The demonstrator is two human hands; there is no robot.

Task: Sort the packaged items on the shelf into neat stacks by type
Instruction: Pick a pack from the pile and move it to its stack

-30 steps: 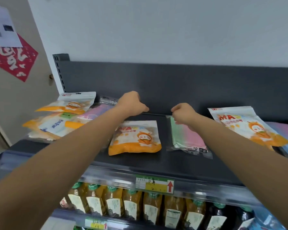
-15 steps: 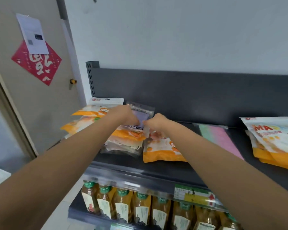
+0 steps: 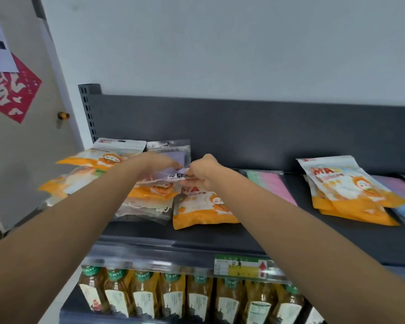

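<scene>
Pinching the purple pack [image 3: 176,155] at 11 o'clock with curled fingers, left hand [image 3: 162,162] and right hand [image 3: 205,172] may topple the loose pile [image 3: 147,208] beneath.

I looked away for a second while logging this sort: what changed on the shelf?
Both grips moved left: the right grip off the green-pink pack, the left grip from above the centre orange packet, and both now hold the purple pack on the left pile. The right orange stack stayed put.
</scene>
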